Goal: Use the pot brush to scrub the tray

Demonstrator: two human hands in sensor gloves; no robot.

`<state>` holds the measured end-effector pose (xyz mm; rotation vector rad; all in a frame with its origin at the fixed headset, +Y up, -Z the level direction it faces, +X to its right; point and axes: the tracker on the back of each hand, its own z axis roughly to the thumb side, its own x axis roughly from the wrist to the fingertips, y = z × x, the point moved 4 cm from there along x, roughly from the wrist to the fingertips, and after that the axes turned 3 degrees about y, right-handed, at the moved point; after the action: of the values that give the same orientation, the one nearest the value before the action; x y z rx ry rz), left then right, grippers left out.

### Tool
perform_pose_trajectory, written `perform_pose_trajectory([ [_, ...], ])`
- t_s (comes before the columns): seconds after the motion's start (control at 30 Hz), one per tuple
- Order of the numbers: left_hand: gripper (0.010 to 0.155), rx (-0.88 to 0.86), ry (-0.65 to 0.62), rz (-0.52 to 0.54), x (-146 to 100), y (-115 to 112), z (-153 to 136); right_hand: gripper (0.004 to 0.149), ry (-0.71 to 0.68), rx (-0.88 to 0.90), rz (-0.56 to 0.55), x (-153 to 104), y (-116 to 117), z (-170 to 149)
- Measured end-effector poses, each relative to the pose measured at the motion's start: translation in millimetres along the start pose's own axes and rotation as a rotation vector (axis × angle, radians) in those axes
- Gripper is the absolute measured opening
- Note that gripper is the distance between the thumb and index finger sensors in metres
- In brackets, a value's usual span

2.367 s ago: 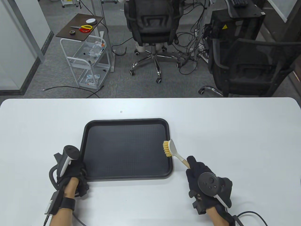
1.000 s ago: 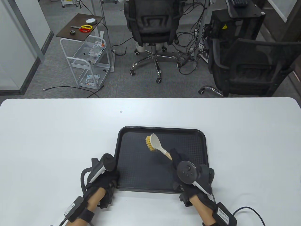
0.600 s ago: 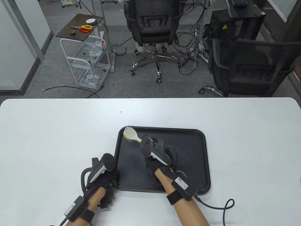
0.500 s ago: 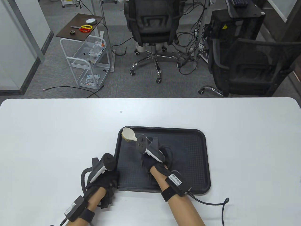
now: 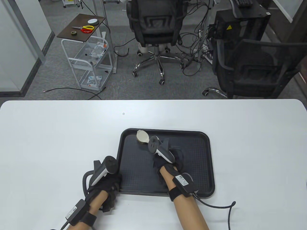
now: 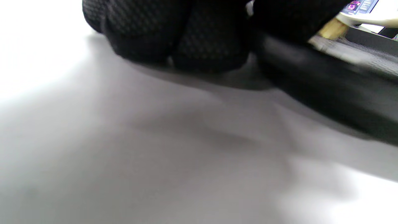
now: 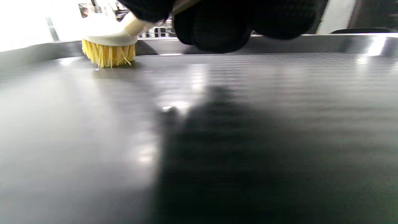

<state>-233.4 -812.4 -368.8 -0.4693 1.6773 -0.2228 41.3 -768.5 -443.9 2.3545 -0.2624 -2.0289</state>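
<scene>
While I scrub: my right hand (image 5: 168, 159) grips the pot brush (image 5: 142, 137) by its handle, fingers curled tight around it.
Brush: cream plastic head, rounded and spoon-like, on a pale wooden handle; stiff yellow bristles (image 7: 108, 55) point down and press on the tray floor.
Brush place: far-left part of the tray (image 5: 203, 167), close to the far rim.
Tray: black, rectangular with rounded corners and a low raised lip; its floor has a fine dotted texture and shows dull glare in the right wrist view.
Tray place: on the white counter (image 5: 48, 134), near my edge, roughly in the middle.
Left hand (image 5: 105, 184): closed over the tray's near-left corner, holding the rim; in the left wrist view my knit-gloved fingers (image 6: 174, 34) rest against the smooth black edge.
Gloves: black mesh fabric, each with a grey-white tracker on the back.
</scene>
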Motion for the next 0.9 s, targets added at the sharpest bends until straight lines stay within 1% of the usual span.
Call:
perform_pose_trajectory([
  [0.13, 0.076, -0.003, 0.002, -0.004, 0.1, -0.2, -0.1, 0.055, 0.099, 0.020, 0.026, 6.1, -10.0, -62.5],
  [0.23, 0.076, -0.004, 0.002, -0.003, 0.2, -0.3, -0.2, 0.055, 0.163, 0.017, 0.036, 4.5, -15.6, -103.3],
  [0.43, 0.076, -0.003, 0.003, -0.002, 0.4, -0.5, -0.3, 0.055, 0.275, -0.043, 0.026, -3.3, -27.3, -164.7],
  [0.53, 0.076, -0.003, 0.003, -0.002, 0.4, -0.5, -0.3, 0.055, 0.321, -0.080, 0.017, -5.8, -32.2, -182.9],
  [0.63, 0.076, -0.003, 0.003, -0.004, 0.6, -0.5, -0.4, 0.055, 0.331, -0.092, 0.018, -8.3, -35.2, -188.2],
  [0.73, 0.076, -0.004, 0.004, -0.004, 0.6, -0.6, -0.4, 0.055, 0.325, -0.137, 0.008, -11.1, -41.4, -174.8],
  [0.83, 0.076, -0.004, 0.004, -0.005, 0.7, -0.7, -0.4, 0.055, 0.261, -0.131, -0.016, -16.2, -48.3, -145.1],
  [0.9, 0.076, -0.003, 0.004, -0.004, 0.7, -0.7, -0.3, 0.055, 0.189, -0.085, -0.031, -21.0, -51.4, -115.4],
])
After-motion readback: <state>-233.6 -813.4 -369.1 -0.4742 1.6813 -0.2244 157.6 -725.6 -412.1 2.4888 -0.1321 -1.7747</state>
